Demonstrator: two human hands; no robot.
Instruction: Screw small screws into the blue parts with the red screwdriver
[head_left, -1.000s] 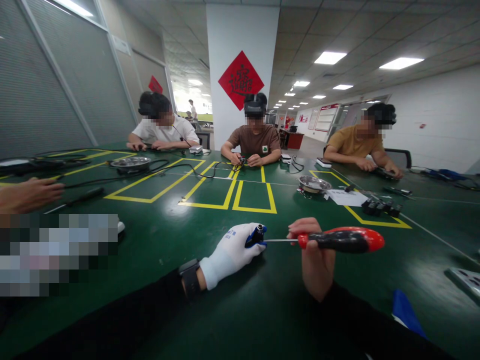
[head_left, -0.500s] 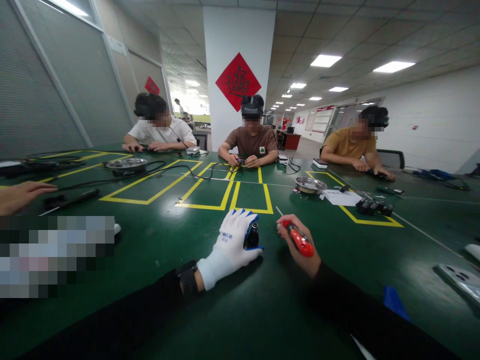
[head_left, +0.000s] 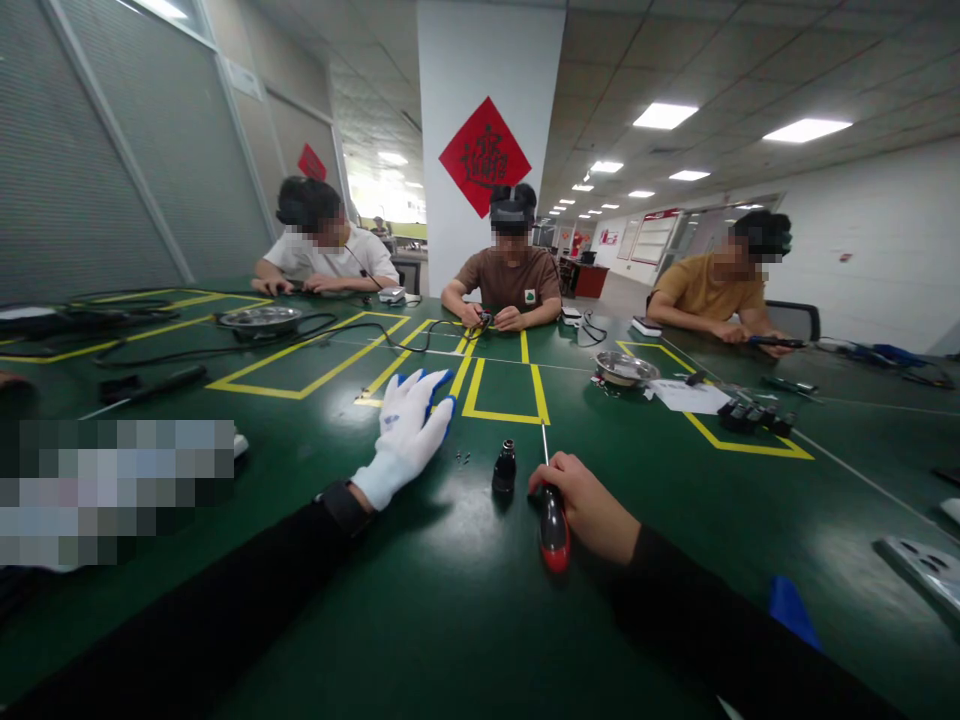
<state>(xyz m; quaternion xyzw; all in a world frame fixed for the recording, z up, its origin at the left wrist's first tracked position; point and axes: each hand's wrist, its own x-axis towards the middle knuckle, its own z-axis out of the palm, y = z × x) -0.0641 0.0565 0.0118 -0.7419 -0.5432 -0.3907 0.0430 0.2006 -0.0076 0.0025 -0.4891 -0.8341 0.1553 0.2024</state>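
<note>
My left hand (head_left: 409, 420), in a white glove with blue fingertips, is raised over the green table with its fingers stretched out and nothing in them. Close to its right, a small black bottle-shaped part (head_left: 505, 468) with a ringed top stands upright on the table, touched by neither hand. A few tiny dark pieces (head_left: 463, 458), perhaps screws, lie left of that part. My bare right hand (head_left: 589, 495) is closed around a screwdriver (head_left: 554, 530) with a black and red handle. The metal shaft points away from me.
Yellow tape (head_left: 506, 416) marks rectangles on the table. Beyond my right hand are a metal bowl (head_left: 626, 368), a paper sheet (head_left: 688, 396) and several black parts (head_left: 754, 415). A phone (head_left: 922, 575) lies at right. Three people sit across the table.
My left hand has let go of the black part and moved left and away from me, leaving it standing. In my right hand, the screwdriver has turned so its handle points toward me.
</note>
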